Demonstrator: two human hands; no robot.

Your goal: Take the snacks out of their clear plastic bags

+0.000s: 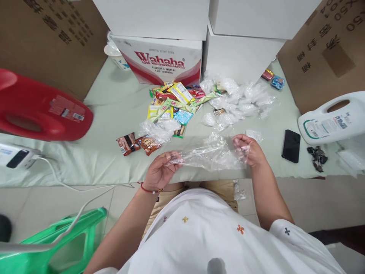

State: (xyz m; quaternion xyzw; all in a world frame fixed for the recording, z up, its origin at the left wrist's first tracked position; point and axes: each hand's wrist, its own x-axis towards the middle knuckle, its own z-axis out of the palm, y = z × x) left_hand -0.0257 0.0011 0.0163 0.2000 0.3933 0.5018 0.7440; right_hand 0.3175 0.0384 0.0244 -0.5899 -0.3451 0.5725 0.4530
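A clear plastic bag (205,156) stretches between my two hands, above the front edge of the table. My left hand (163,165) pinches one end of it, and my right hand (248,149) grips the other end. Just beyond the bag lies a pile of wrapped snacks (182,93) in yellow, green, red and blue. Two brown snack packets (127,144) rest on the table to the left, close to a crumpled clear bag (159,129). To the right of the snack pile is a heap of knotted clear plastic bags (242,101).
White boxes and a Wahaha carton (168,62) stand at the back. A red jug (42,110) lies at left, a white detergent bottle (333,118) at right. A black phone (291,146) is near my right hand. A white cable (57,173) hangs over a green stool (57,243).
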